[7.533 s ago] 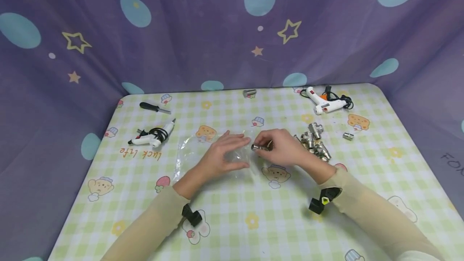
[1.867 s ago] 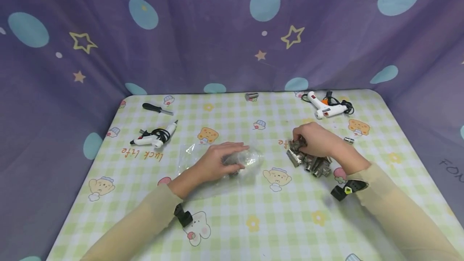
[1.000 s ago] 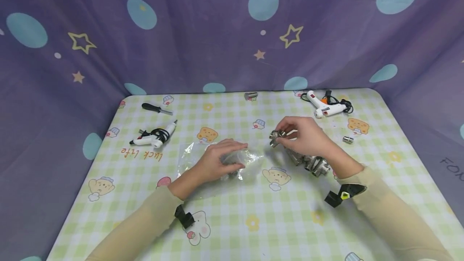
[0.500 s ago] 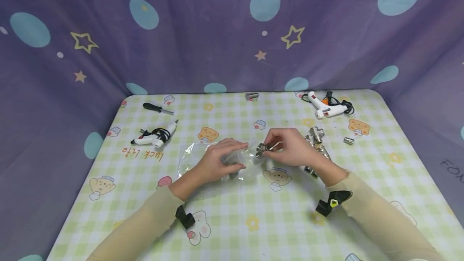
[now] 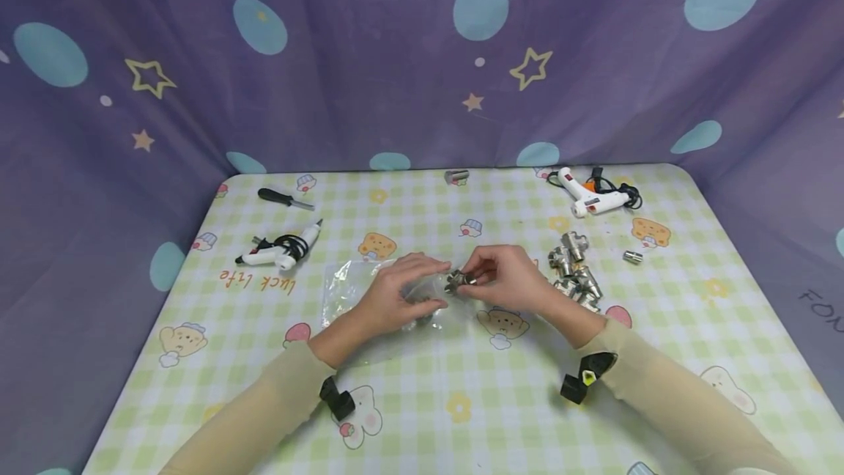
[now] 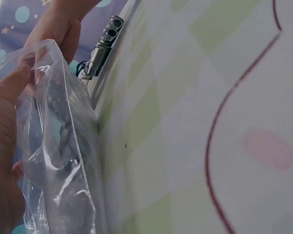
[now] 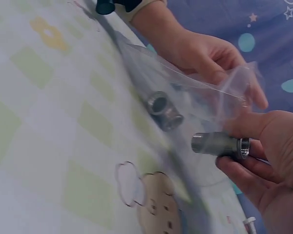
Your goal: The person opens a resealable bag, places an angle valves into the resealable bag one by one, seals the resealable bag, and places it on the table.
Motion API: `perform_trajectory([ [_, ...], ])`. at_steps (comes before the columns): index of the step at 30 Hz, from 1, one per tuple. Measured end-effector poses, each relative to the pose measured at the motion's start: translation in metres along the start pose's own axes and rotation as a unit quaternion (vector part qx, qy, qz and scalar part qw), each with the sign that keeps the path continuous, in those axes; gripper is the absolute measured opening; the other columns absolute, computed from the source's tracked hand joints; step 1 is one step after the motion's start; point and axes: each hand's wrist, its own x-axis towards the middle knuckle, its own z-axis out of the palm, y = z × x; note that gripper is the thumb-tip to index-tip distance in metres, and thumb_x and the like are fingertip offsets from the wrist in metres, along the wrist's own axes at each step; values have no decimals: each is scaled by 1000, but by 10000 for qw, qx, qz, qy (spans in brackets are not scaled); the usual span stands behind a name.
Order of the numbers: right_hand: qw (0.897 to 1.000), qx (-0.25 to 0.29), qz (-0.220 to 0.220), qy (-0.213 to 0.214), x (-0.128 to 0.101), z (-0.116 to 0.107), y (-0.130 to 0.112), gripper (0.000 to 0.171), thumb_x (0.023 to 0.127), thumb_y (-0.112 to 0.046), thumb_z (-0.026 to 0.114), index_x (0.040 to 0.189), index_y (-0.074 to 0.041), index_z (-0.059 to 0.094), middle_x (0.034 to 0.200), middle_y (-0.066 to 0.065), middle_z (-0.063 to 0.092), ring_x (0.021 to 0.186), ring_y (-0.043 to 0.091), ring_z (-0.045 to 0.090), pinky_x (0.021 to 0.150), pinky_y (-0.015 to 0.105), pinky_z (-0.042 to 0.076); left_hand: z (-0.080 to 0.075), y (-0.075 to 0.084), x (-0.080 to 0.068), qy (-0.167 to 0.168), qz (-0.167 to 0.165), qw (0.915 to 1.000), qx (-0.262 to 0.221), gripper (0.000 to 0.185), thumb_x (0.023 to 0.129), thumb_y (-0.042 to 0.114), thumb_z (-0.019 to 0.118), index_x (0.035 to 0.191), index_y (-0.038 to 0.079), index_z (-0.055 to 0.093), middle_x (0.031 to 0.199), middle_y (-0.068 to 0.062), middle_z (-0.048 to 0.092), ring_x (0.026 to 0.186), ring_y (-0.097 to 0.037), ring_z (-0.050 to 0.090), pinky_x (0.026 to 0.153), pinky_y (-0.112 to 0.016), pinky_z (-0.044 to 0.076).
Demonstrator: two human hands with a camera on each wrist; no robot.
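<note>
My left hand (image 5: pixel 390 293) holds the clear plastic bag (image 5: pixel 341 286) near its mouth, which faces right. A metal pipe tee (image 5: pixel 456 282) is pinched between the thumb and fingers of my right hand (image 5: pixel 513 281), at the bag's mouth. In the right wrist view, the held tee (image 7: pixel 212 143) lies partly behind the clear film, and another metal fitting (image 7: pixel 165 112) shows inside the bag, close to the tabletop. Several similar fittings (image 5: pixel 585 282) lie heaped right of my right hand. The left wrist view shows the bag (image 6: pixel 63 161) standing up off the cloth.
A white glue gun (image 5: pixel 270 253) with a black cord and a black-handled screwdriver (image 5: pixel 275 196) lie at the left. Another glue gun (image 5: pixel 593 196) lies back right. One short metal fitting (image 5: pixel 632 257) sits right of the heap, and a metal cylinder (image 5: pixel 456 177) at the back edge.
My right hand took a tee from the heap and carried it left to the bag's mouth. The heap now sits uncovered. My left hand has stayed at the bag.
</note>
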Motion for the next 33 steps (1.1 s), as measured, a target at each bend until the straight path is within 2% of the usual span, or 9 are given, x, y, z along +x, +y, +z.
perform_trajectory([
  [7, 10000, 28, -15, 47, 3, 15, 4, 17, 85, -16, 91, 97, -16, 79, 95, 0, 79, 81, 7, 76, 76, 21, 65, 0, -1, -1, -29, -98, 9999, -96, 59, 76, 9, 95, 130, 2, 73, 123, -11, 78, 118, -29, 71, 109, -41, 58],
  [9, 10000, -42, 11, 3, 4, 18, 5, 16, 85, -17, 90, 97, -17, 79, 93, -1, 79, 80, 6, 75, 75, 21, 64, 0, 0, -2, -177, -291, 9994, -79, 64, 77, 13, 96, 135, 4, 71, 131, -11, 75, 126, -30, 67, 112, -44, 55],
  [12, 9997, -213, 96, -55, 5, 22, 5, 19, 84, -23, 92, 97, -19, 78, 90, -4, 78, 77, 5, 73, 73, 21, 63, -1, 3, -2, -574, -777, 9952, 129, 78, 77, 27, 97, 146, 9, 64, 147, -9, 66, 142, -31, 55, 121, -52, 47],
  [16, 9992, -379, 129, -87, 6, 25, 4, 21, 82, -29, 93, 93, -22, 78, 83, -7, 75, 69, 5, 70, 68, 23, 61, 0, 7, -1, -1186, -1409, 9798, 777, 117, 66, 55, 98, 162, 15, 45, 168, -10, 44, 156, -33, 37, 127, -60, 37],
  [19, 9994, -328, 105, -74, 7, 27, 3, 20, 82, -26, 93, 93, -20, 78, 83, -5, 76, 68, 4, 70, 67, 22, 61, 3, 8, -2, -1542, -1658, 9637, 1414, 145, 53, 73, 96, 170, 18, 29, 175, -14, 30, 160, -38, 30, 128, -64, 32],
  [22, 9996, -210, 158, -73, 7, 29, 2, 22, 82, -25, 93, 95, -18, 78, 88, -2, 78, 70, 3, 72, 68, 21, 62, 6, 8, -3, -1793, -1755, 9486, 1929, 160, 44, 84, 91, 172, 19, 19, 176, -18, 24, 160, -42, 28, 128, -71, 25],
  [24, 9996, -129, 217, -88, 6, 30, 1, 23, 82, -25, 94, 96, -18, 77, 90, -1, 79, 71, 3, 73, 69, 21, 63, 7, 9, -3, -1861, -1752, 9437, 2100, 162, 43, 87, 89, 172, 20, 18, 176, -18, 25, 160, -44, 30, 127, -75, 21],
  [27, 9995, -19, 293, -113, 6, 31, 0, 23, 82, -26, 94, 95, -19, 75, 89, -2, 78, 74, 3, 74, 70, 21, 63, 8, 10, -2, -1910, -1725, 9418, 2163, 159, 47, 85, 89, 172, 18, 18, 174, -19, 29, 156, -43, 36, 126, -77, 21],
  [33, 9975, 402, 245, -521, 5, 32, 0, 21, 87, -13, 86, 103, -12, 74, 97, 4, 77, 83, 10, 77, 77, 23, 65, 8, 9, 0, -2033, -1690, 9424, 2050, 147, 55, 72, 90, 171, 15, 21, 166, -14, 43, 143, -36, 45, 129, -65, 27],
])
